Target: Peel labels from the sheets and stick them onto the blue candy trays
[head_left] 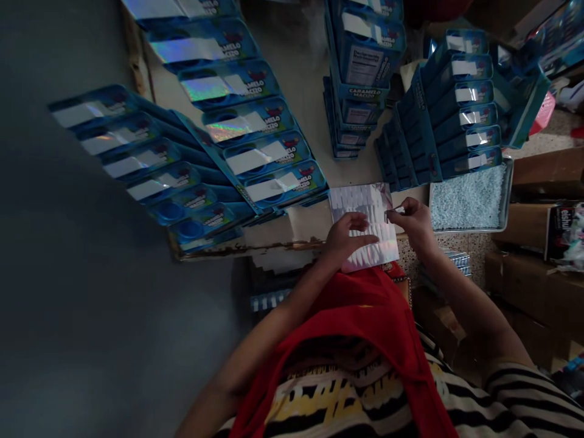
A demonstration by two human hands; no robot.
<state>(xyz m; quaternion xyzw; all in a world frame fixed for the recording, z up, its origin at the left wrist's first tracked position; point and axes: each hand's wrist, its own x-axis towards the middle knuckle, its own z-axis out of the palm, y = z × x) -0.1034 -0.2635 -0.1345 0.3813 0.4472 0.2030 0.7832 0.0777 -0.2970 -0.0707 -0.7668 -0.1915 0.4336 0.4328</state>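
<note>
A shiny silvery sheet of stickers [362, 210] lies at the table's front edge, its lower part over my red apron. My left hand [349, 240] rests on this sheet, thumb and fingers apart with nothing held between them. At the sheet's right edge, my right hand [413, 222] pinches a small shiny strip [396, 212], which looks like a sticker, between thumb and fingers. To the left stand blue candy boxes [276, 155] in stacked rows, with pale shiny strips across their faces.
More blue boxes [365, 61] stand in a stack behind the sheet, with another group [469, 112] to the right. A metal tray [508, 194] of small pale-blue pieces sits right of my right hand. Cardboard boxes [529, 228] line the far right. The table edge [255, 248] is worn.
</note>
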